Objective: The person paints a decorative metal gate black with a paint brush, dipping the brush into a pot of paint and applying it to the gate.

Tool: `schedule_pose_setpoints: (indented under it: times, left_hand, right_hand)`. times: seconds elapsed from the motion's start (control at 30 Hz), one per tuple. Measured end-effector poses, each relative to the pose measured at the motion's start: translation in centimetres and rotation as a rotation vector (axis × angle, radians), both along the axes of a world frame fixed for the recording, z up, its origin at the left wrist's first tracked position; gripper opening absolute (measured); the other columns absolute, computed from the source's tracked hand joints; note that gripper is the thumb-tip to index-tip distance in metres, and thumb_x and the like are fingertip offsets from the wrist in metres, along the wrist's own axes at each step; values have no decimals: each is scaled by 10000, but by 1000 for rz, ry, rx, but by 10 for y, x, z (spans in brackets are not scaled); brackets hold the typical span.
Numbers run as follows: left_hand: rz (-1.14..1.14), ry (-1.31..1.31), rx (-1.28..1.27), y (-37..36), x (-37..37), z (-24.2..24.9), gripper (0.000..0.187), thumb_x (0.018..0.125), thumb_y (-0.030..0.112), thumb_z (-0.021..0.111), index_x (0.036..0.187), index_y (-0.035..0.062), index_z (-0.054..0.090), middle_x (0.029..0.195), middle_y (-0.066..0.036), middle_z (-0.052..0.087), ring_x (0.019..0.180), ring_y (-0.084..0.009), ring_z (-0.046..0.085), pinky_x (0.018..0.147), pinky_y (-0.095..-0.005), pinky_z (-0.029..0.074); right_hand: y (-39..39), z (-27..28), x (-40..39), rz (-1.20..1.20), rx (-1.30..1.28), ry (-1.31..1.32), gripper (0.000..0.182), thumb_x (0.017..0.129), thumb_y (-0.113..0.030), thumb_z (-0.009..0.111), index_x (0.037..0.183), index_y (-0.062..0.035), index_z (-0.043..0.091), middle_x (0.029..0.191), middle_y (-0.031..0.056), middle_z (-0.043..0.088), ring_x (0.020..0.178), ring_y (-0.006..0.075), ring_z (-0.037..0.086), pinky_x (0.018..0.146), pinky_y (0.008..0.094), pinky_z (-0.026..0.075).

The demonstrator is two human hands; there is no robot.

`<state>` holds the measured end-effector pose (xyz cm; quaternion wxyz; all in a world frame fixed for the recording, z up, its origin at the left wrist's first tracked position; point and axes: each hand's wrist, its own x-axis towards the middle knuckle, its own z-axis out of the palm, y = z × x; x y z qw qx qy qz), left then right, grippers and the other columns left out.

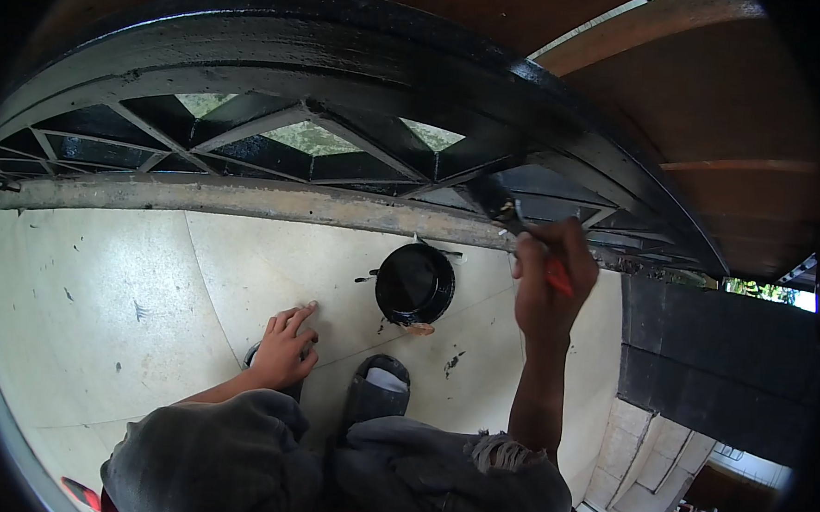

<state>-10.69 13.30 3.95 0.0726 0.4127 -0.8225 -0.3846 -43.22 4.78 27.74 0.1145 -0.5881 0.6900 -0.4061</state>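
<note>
My right hand is closed around a paintbrush with a red handle. The brush's dark bristles point up and left, against or just in front of the black lattice railing; actual contact I cannot make out. Wet-looking black paint shines on parts of the railing. A round pot of black paint stands on the floor, left of my right hand. Nothing is in my left hand, whose fingers are loosely apart above the floor, left of the pot and near my foot.
Pale floor tiles carry black paint spots. A concrete ledge runs along the railing's base. My sandalled foot is just below the pot. Brown panels rise behind the railing, and a dark wall stands at right.
</note>
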Motion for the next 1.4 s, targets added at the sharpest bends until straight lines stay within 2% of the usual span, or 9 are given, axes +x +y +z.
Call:
schedule_pose_setpoints:
  times: [0.4,0.53,0.9,0.97,1.03,1.17,1.2,1.3,1.4]
  left_hand:
    - [6,-30,13,-1,-3,2,195,770,167,701,950,103,666,1510,-108,445,1341,-357,411,1105,-482,364]
    - [-11,-37,-18,-1,-3,4,194,781,176,695,955,96,663,1511,-116,442,1331,-343,422,1087,-470,371]
    - [0,-35,-19,-2,-4,6,189,783,169,694,953,98,655,1508,-110,445,1321,-349,426,1079,-471,372]
    - [4,-33,-13,1,-4,6,186,784,166,693,952,97,654,1510,-111,444,1323,-348,424,1081,-472,372]
    - [-4,-37,-9,-1,-4,5,183,784,163,691,950,97,653,1511,-111,443,1325,-347,423,1082,-474,371]
    - [2,-36,15,-1,-2,3,177,782,151,683,946,91,659,1518,-115,435,1338,-348,414,1094,-475,364]
    - [8,-36,17,-1,-3,3,175,781,148,682,945,88,661,1521,-116,431,1343,-348,411,1098,-475,361]
    - [3,-50,20,-2,-4,7,180,779,150,683,946,85,667,1520,-118,435,1346,-347,408,1102,-472,359]
    - [-2,-44,11,-2,-3,4,187,778,156,684,951,86,670,1522,-119,433,1347,-345,408,1101,-471,359]
  right_hand:
    - [20,31,-3,-389,-300,-63,30,857,35,601,870,9,600,631,32,573,500,73,516,487,228,370]
    - [17,16,-6,-68,-113,35,46,887,38,632,914,17,601,638,44,583,534,58,515,504,217,392]
    - [21,10,0,-470,-349,-158,35,881,16,612,891,-17,604,617,35,579,514,93,536,493,232,382]
    - [20,-13,-1,-102,-290,314,49,884,12,632,925,-14,622,705,60,615,572,108,564,532,251,418]
    - [17,-12,9,31,-95,207,95,833,45,681,862,-4,605,786,93,647,615,152,614,536,287,471]
    - [28,-16,-4,-450,-319,-107,94,853,76,650,893,5,605,791,95,650,594,157,607,525,278,477]
    - [25,-27,-7,-203,-317,365,99,850,76,654,888,2,600,795,99,654,612,161,629,538,281,492]
    - [8,-25,11,47,-196,310,108,846,63,669,880,-9,595,774,99,651,632,181,656,559,278,507]
    - [19,-23,-5,-248,-272,207,124,836,55,688,889,-12,597,764,98,643,626,195,656,571,283,516]
